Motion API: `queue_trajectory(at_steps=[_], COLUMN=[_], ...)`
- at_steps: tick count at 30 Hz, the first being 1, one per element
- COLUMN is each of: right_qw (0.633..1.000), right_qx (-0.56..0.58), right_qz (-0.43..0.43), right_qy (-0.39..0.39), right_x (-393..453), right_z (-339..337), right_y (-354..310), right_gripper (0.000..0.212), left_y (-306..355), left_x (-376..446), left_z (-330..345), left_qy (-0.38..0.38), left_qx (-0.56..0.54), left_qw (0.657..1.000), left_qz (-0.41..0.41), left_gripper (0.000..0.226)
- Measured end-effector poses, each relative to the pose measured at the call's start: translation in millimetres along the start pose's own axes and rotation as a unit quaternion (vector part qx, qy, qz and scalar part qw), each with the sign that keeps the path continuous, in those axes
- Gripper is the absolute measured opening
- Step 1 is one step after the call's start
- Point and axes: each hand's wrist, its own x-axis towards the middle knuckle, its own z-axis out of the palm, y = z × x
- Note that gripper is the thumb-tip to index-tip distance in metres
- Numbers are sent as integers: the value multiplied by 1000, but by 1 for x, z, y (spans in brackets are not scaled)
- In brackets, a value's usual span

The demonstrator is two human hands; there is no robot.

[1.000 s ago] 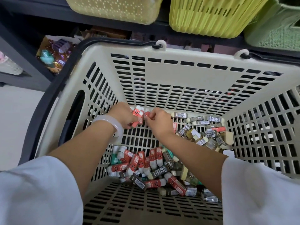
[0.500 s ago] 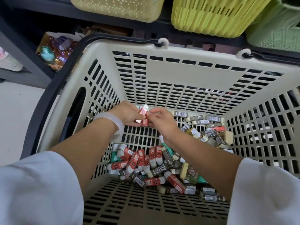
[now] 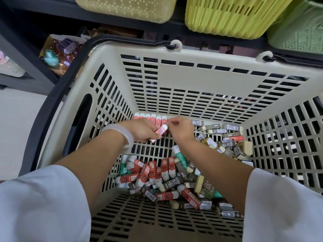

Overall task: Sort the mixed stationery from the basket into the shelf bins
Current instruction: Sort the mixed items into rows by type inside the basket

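Note:
A beige slotted basket [image 3: 192, 81] holds many small erasers. Several red erasers [image 3: 151, 119] stand in a neat row against its far wall. My left hand [image 3: 142, 131] grips a pink-red eraser [image 3: 161, 131] just below that row, with another partly showing under its fingers. My right hand [image 3: 180, 129] sits beside it, its thumb and fingertips pinched together near the top of that eraser; what they hold is too small to tell. A mixed pile of red, green and grey 2B erasers [image 3: 167, 179] lies near me, and grey ones [image 3: 225, 138] lie at the right.
Three shelf bins hang above the basket: a pale yellow one [image 3: 125, 7], a bright yellow one [image 3: 227, 16] and a green one [image 3: 297, 27]. The basket's black handle [image 3: 52, 102] runs along its left. A packet of toys [image 3: 59, 53] sits on the lower shelf.
The red erasers that my hands were bunching now stand as a row on the far wall. My left hand has dropped slightly with one eraser tilted in it.

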Motion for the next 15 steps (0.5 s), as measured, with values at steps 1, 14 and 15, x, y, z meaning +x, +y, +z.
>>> queue_trajectory(at_steps=[1, 14, 15], right_qw=[1000, 972, 980], right_qx=[7, 133, 121], right_qz=[1, -22, -25], right_qy=[-12, -195, -156], right_x=[-1, -19, -16], right_z=[-5, -29, -30], right_y=[0, -14, -14], right_gripper=[19, 9, 10], left_y=[0, 2, 2], left_x=[0, 0, 0], left_z=[0, 4, 3], left_qy=[3, -1, -6], left_qx=[-8, -18, -9], left_qw=[1000, 1000, 1000], left_qz=[-1, -19, -16], left_gripper=[18, 3, 8])
